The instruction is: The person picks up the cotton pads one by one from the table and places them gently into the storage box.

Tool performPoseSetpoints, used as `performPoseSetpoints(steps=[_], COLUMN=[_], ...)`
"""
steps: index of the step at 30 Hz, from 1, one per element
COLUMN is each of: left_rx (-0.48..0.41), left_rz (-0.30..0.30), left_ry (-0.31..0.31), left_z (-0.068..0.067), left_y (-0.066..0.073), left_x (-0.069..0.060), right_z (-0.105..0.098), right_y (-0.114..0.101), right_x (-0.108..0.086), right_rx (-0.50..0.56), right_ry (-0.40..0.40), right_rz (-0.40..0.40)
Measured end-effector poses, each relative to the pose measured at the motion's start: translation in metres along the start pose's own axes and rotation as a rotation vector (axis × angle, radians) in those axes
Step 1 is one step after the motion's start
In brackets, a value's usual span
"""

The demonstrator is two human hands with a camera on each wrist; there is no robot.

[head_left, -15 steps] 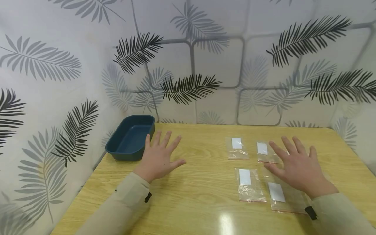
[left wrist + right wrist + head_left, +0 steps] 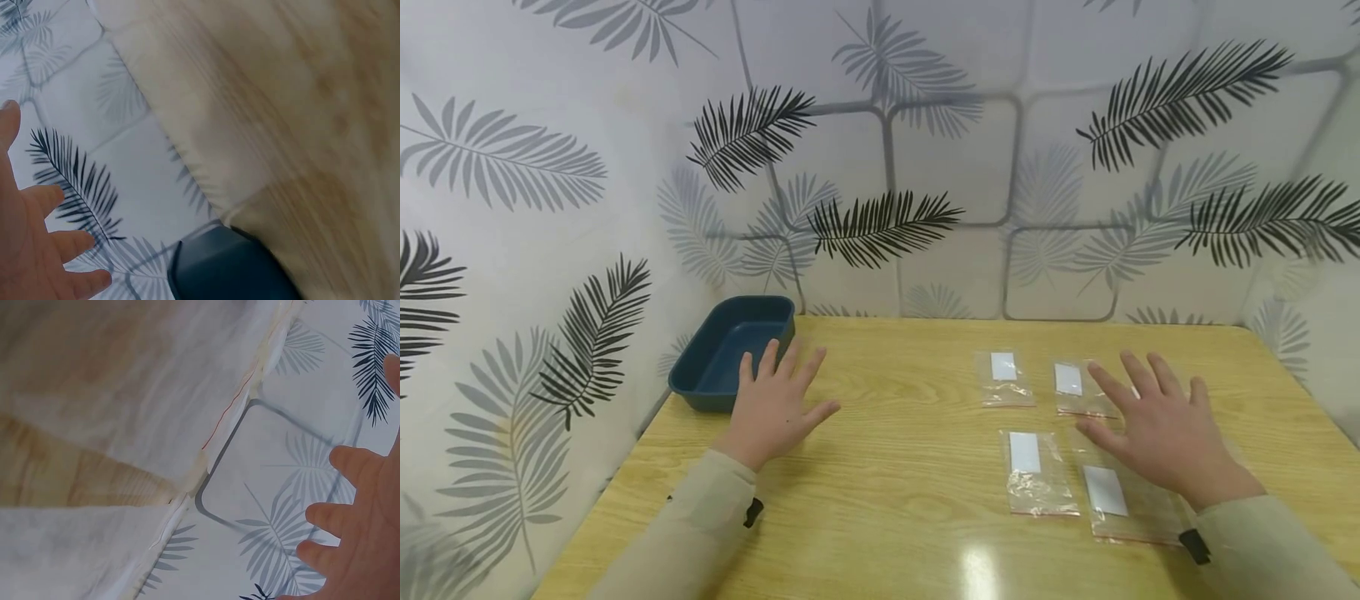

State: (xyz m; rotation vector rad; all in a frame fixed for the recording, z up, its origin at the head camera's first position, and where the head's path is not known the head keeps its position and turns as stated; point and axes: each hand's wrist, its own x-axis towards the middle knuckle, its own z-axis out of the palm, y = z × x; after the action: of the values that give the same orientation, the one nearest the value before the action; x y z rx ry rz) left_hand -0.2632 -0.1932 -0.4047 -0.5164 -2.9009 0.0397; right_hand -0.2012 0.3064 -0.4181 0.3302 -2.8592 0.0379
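Note:
My left hand (image 2: 771, 412), fingers spread and holding nothing, is beside the right front of a dark blue tray (image 2: 703, 400) and overlaps its edge in the head view. Over the clear bags at the right my right hand (image 2: 1172, 433) is spread, also holding nothing. Around it lie a bag with a white card (image 2: 1068, 379), a larger bag with a white card (image 2: 1105, 491), another bagged card (image 2: 1025, 452) and one farther back (image 2: 1003, 367). A bit of white shows between the right fingers. Whether either hand touches anything below it, I cannot tell.
The wooden table (image 2: 880, 533) meets a leaf-patterned wall covering (image 2: 955, 275) at its back edge. The same covering runs down the left side. In the left wrist view the tray (image 2: 231, 269) is at the bottom edge.
My left hand has moved left, closer over the tray's right front edge. My right hand and the bags are almost where they were.

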Motion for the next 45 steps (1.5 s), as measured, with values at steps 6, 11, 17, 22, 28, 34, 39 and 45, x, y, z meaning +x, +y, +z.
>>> performPoseSetpoints(steps=[6, 11, 17, 22, 28, 34, 39, 45], left_rx=[-0.004, -0.038, -0.077, -0.097, -0.099, -0.086, -0.061, 0.000], left_rz=[-0.040, -0.084, -0.138, -0.169, -0.177, -0.170, -0.156, -0.114], left_ry=[0.000, -0.010, -0.052, -0.123, -0.177, -0.190, -0.235, -0.245], left_z=[0.008, 0.009, 0.011, 0.013, 0.016, 0.018, 0.017, 0.015], left_y=[-0.028, -0.049, -0.070, -0.079, -0.083, -0.087, -0.088, -0.088], left_x=[-0.007, -0.014, -0.020, -0.023, -0.023, -0.018, -0.014, -0.011], right_z=[0.001, 0.000, 0.000, 0.001, 0.001, 0.001, 0.001, -0.001], right_y=[0.003, 0.003, 0.005, 0.006, 0.008, 0.009, 0.008, 0.008], right_x=[-0.002, -0.005, -0.007, -0.008, -0.009, -0.009, -0.010, -0.011], right_rx=[0.002, 0.002, -0.002, -0.005, -0.002, -0.001, -0.002, -0.001], right_ry=[-0.013, -0.027, -0.023, -0.029, -0.028, -0.030, -0.043, -0.040], right_rz=[0.003, 0.012, 0.013, 0.022, 0.027, 0.031, 0.032, 0.029])
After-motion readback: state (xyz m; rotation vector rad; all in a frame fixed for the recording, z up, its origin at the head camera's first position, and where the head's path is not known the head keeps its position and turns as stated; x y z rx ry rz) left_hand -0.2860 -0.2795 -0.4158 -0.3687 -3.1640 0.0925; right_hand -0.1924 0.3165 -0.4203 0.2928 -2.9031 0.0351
